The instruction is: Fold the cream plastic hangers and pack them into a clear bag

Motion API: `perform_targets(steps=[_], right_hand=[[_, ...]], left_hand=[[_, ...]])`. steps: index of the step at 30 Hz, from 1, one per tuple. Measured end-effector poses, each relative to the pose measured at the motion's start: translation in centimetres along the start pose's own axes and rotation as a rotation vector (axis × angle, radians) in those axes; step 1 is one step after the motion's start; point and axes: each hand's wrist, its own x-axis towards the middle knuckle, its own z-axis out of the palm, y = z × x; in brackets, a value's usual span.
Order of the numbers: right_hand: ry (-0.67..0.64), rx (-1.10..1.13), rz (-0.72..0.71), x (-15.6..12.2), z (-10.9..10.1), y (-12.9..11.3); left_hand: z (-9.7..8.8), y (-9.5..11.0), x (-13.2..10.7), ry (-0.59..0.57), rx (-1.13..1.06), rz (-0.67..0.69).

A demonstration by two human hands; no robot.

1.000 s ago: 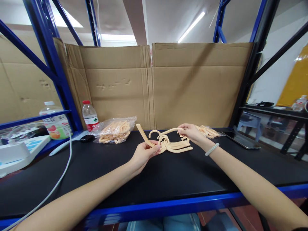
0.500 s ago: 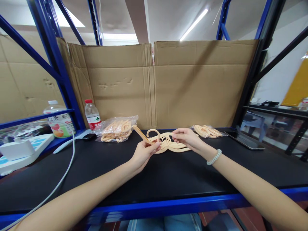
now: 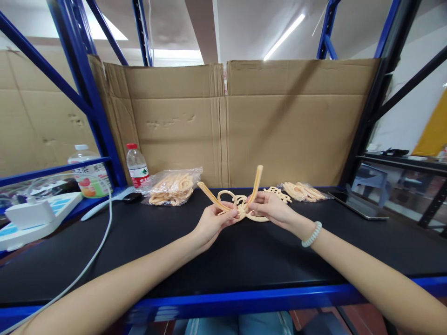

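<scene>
My left hand (image 3: 214, 222) is closed on a beige plastic hanger arm (image 3: 208, 193) that slants up to the left. In my right hand (image 3: 272, 207), closed as well, is another beige hanger arm (image 3: 258, 179), standing nearly upright. The lower ends of both pieces come close together between my fingertips; whether they join is hidden. Just behind lie beige clothes hangers (image 3: 257, 218) on the black tabletop, with curved hook shapes showing, partly covered by my hands. Small beige pieces (image 3: 283, 195) lie beyond my right hand.
Clear bags of beige parts lie at the back left (image 3: 174, 186) and back right (image 3: 303, 190). A red-capped bottle (image 3: 138, 167), a black object (image 3: 132, 197), a power strip (image 3: 66, 204) and a white cable (image 3: 104, 232) are leftward. A tablet-like device (image 3: 359, 207) lies right. Cardboard (image 3: 296, 130) walls the back.
My right hand has picked up a hanger arm from among the hangers and raised it upright, close to my left hand. My left hand has shifted slightly right, still holding its piece.
</scene>
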Motion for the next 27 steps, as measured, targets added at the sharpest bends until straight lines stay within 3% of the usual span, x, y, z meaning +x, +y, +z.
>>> perform_targets(steps=[5,12,27], right_hand=[[-0.07,-0.127,-0.097,-0.5,1.1,-0.3],[-0.106,-0.156,-0.042,-1.0,1.5,-0.7],[-0.021,-0.137,-0.021,-1.1,1.7,-0.5]], left_hand=[[-0.4,-0.3,0.1,-0.049,0.108,0.048],[-0.6,0.1,0.5,-0.164,0.257,0.152],[-0.4,0.5,0.5,-0.149,0.262,0.169]])
